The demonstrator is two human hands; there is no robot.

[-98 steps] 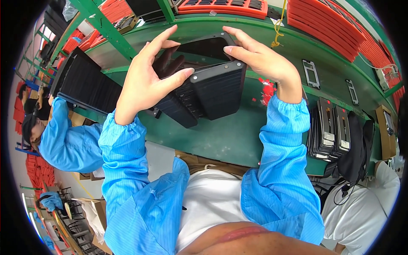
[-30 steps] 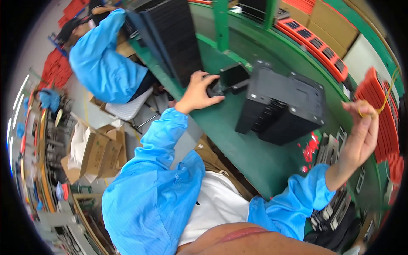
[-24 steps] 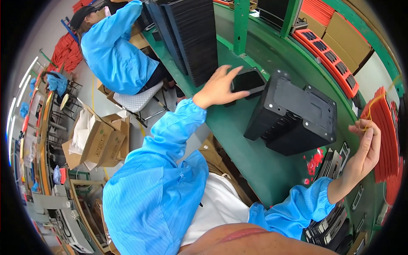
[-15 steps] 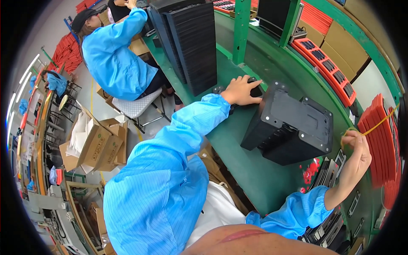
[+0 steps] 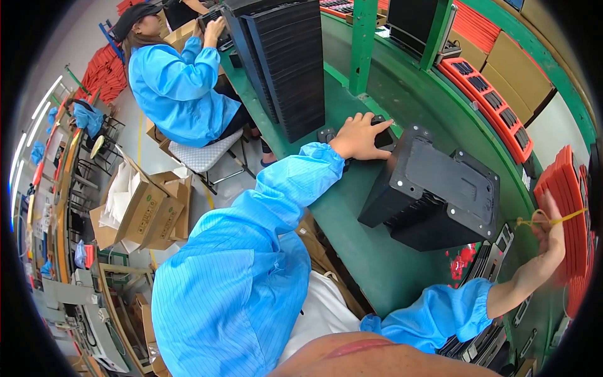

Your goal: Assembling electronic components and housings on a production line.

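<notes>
My left hand [image 5: 363, 139] lies with its fingers spread over small black parts [image 5: 379, 125] on the bench. Its thumb reaches to the side of the near pair of black plastic stacks [image 5: 440, 173], whose top pieces have silvery dots at the corners. At the right, my right hand [image 5: 550, 234] is raised beside a stack of red trays [image 5: 563, 188], fingers stretched upward and somewhat blurred. A knotted yellow band [image 5: 568, 216] crosses by this hand; whether the fingers touch it is unclear.
Tall black stacks [image 5: 289, 75] stand farther along the green bench [image 5: 342, 226]. Red bits [image 5: 461, 261] and flat dark frames [image 5: 496, 251] lie near my right sleeve. A green post [image 5: 361, 47] rises behind. Beyond, a co-worker in blue [image 5: 182, 94] sits; cartons [image 5: 147, 210] stand left.
My right hand has moved right toward the red trays, and its pinched fingers have straightened. My left hand stays nearly in place. The co-worker's arms have come down.
</notes>
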